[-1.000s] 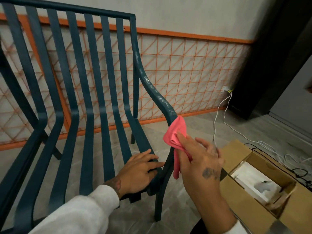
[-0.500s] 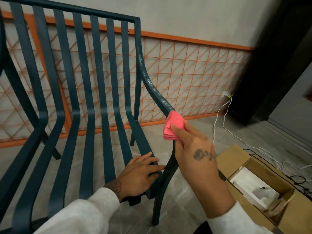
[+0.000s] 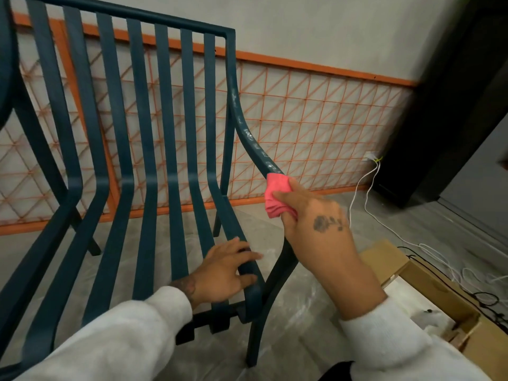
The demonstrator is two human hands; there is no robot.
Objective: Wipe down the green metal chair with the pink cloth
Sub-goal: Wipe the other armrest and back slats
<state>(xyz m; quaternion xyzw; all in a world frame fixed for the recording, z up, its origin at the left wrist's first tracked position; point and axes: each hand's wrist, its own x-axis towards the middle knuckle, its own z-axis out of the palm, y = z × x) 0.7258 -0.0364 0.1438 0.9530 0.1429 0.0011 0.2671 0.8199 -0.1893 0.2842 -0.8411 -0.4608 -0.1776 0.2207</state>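
While left hand (image 3: pixel 220 273) stays, pink cloth (image 3: pixel 276 198) has edged up the armrest (image 3: pixel 253 141).

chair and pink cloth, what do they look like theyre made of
The chair looks like metal painted matte dark teal-green: thin, rigid bent slats, with whitish scuffs or residue along the armrest. The pink cloth is probably soft fabric, perhaps microfibre: it bunches into folds under the right hand.

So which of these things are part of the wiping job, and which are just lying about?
In the job: chair, cloth, right hand holding it, left hand on the chair.
Lying about: box, cables.
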